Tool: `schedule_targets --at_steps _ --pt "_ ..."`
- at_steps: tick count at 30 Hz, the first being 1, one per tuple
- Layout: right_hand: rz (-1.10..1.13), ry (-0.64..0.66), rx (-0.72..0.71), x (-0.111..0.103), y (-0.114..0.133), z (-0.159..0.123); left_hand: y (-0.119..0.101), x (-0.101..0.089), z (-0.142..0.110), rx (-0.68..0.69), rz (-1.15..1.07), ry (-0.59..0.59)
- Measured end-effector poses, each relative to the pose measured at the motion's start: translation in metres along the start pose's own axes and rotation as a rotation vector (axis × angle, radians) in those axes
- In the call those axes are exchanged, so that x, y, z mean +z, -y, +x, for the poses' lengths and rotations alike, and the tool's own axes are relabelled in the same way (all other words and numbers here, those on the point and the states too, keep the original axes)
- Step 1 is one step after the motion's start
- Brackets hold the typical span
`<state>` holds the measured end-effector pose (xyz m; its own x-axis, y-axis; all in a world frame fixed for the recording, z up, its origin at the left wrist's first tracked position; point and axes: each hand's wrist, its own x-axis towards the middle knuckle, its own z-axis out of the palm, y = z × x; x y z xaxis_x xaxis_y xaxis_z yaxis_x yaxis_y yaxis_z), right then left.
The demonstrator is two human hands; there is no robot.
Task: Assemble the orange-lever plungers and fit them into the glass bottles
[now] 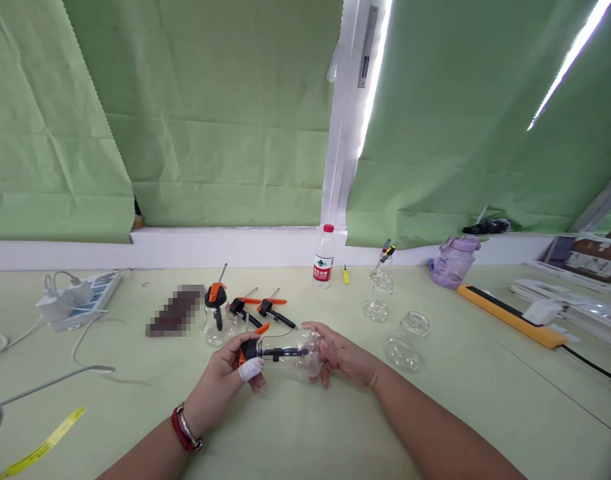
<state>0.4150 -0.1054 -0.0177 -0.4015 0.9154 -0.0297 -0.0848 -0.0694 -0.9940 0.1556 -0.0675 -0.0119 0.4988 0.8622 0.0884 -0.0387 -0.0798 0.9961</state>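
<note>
Both my hands hold a clear glass bottle point(290, 353) lying sideways just above the pale green table point(305, 427). My left hand point(225, 377), with a white wrap on one finger, pinches the black and orange pump cap point(249, 348) at the bottle's neck. My right hand point(342, 357) cups the bottle's base with curled fingers. A thin black tube runs inside the bottle.
Behind my hands stand a capped glass bottle point(216, 317) and two loose orange pump caps point(258, 308). To the right are more glass bottles point(408, 340), a water bottle point(324, 265), a purple jug point(452, 260) and a yellow power strip point(510, 315). A white power strip point(78, 300) sits left.
</note>
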Motion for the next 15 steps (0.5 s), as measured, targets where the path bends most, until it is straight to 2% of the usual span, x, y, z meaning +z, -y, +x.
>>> schedule_targets --at_steps 3,7,15 --pt "-0.001 -0.022 -0.067 0.0004 0.0022 -0.0003 -0.0008 -0.0007 0.0008 0.003 0.008 -0.010" --pt "-0.011 -0.035 -0.087 0.0005 0.0003 0.0012 -0.0015 -0.0010 0.0004 0.005 0.007 -0.006" --pt "-0.019 -0.029 -0.014 -0.0009 -0.0045 0.0026 -0.0011 0.0000 0.0001 0.007 -0.009 -0.010"
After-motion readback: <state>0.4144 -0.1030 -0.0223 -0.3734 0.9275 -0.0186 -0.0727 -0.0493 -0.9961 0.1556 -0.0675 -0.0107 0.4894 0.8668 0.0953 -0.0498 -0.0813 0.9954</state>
